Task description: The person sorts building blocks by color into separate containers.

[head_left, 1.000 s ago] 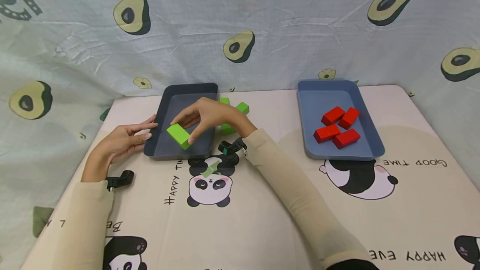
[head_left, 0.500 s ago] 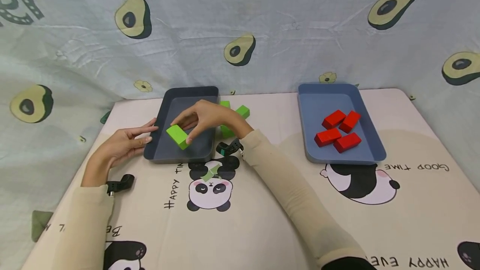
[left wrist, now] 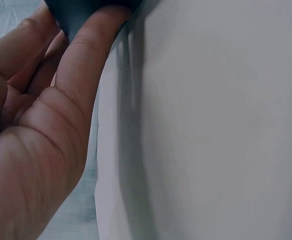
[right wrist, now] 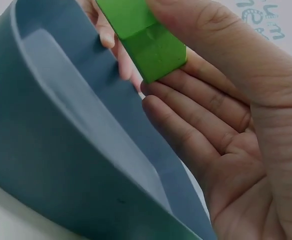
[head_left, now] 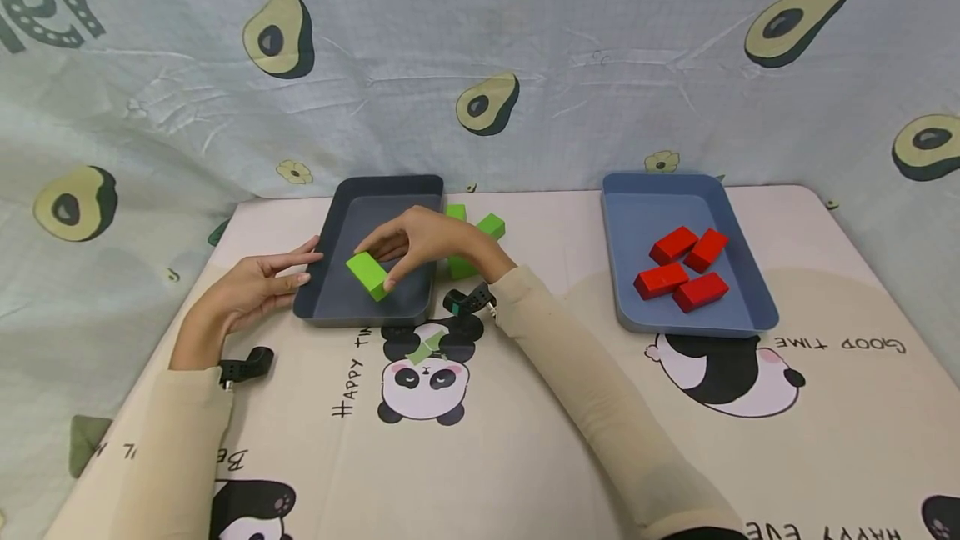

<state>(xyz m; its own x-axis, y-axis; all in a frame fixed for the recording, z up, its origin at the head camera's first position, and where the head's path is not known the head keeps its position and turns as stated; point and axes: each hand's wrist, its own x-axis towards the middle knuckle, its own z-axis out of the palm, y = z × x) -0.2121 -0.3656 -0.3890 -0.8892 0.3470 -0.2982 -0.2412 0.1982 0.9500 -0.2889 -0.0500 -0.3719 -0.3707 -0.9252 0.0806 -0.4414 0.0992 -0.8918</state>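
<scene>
My right hand (head_left: 423, 236) pinches a green block (head_left: 367, 275) between thumb and fingers, over the dark grey-blue tray (head_left: 318, 307) on the left. The block is tilted, and the right wrist view shows its lower end above the tray's rim. My left hand (head_left: 251, 290) holds the left wall of that tray. Its thumb lies against the outer wall in the left wrist view, while its fingertips (right wrist: 106, 39) reach over the rim in the right wrist view. Several more green blocks (head_left: 491, 227) lie on the table just right of this tray, partly hidden by my right hand and wrist.
A lighter blue tray (head_left: 617, 273) stands at the right of the table and holds several red blocks (head_left: 701, 292). The table (head_left: 525, 440) has a cover printed with pandas. Behind it hangs a cloth (head_left: 375, 48) with avocado prints.
Both hands keep their places at the dark tray, and the green block stays in my right hand with little change. The whole head view has shifted slightly down and right.
</scene>
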